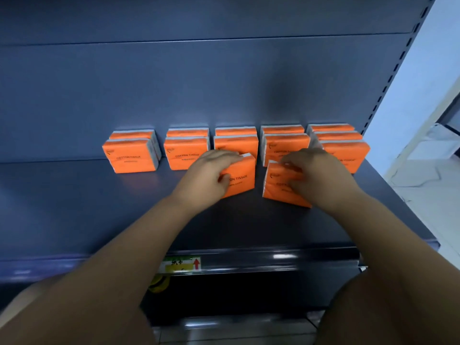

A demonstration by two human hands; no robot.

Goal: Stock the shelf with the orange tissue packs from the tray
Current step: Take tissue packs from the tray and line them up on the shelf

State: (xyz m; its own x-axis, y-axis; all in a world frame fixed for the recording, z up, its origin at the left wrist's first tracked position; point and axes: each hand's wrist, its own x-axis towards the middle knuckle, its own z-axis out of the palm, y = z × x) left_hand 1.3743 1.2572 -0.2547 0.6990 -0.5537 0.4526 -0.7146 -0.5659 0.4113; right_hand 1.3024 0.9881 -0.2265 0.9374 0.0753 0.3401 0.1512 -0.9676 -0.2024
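The left hand (211, 176) grips one orange tissue pack (242, 179), the right hand (317, 174) pinches a second pack (278, 191), both on the shelf (99, 207) before the stocked rows (186, 153). Best push each squarely back, labels forward.

A single head-worn wide-angle view looks forward and down, close over the grey shelf (74, 207), facing its back panel (199, 83).
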